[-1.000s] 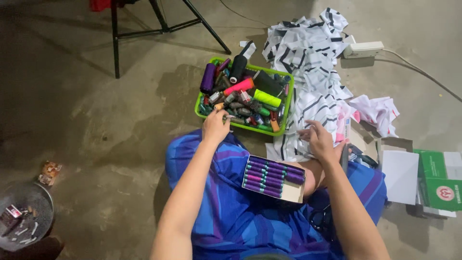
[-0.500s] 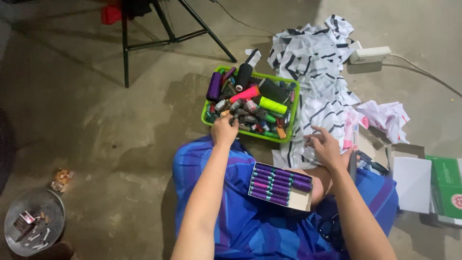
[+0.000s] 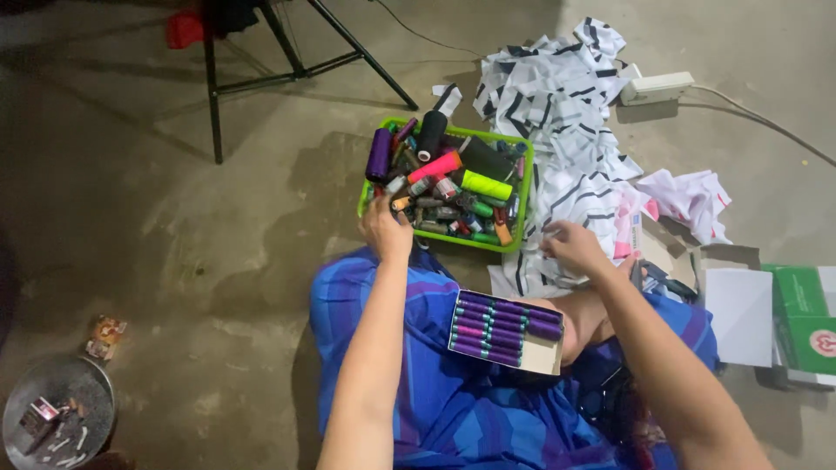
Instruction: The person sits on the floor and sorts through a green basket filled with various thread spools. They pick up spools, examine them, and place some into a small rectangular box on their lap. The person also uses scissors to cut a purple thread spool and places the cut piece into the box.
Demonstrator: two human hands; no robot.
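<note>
The left hand [image 3: 386, 228] reaches into the near left corner of the green basket [image 3: 515, 233] at 12 o'clock, fingers curled among thread spools [image 3: 448, 187], sorting them; whether it grips one I cannot tell. The right hand [image 3: 575, 248], loosely closed, rests on striped cloth [image 3: 557, 113] at 1 o'clock. A box of purple spools [image 3: 508, 331] lies on the lap; picking calls for one matching spool

dim, uneven light, brighter at right, left corners sink into shadow; slight softness throughout.
</note>
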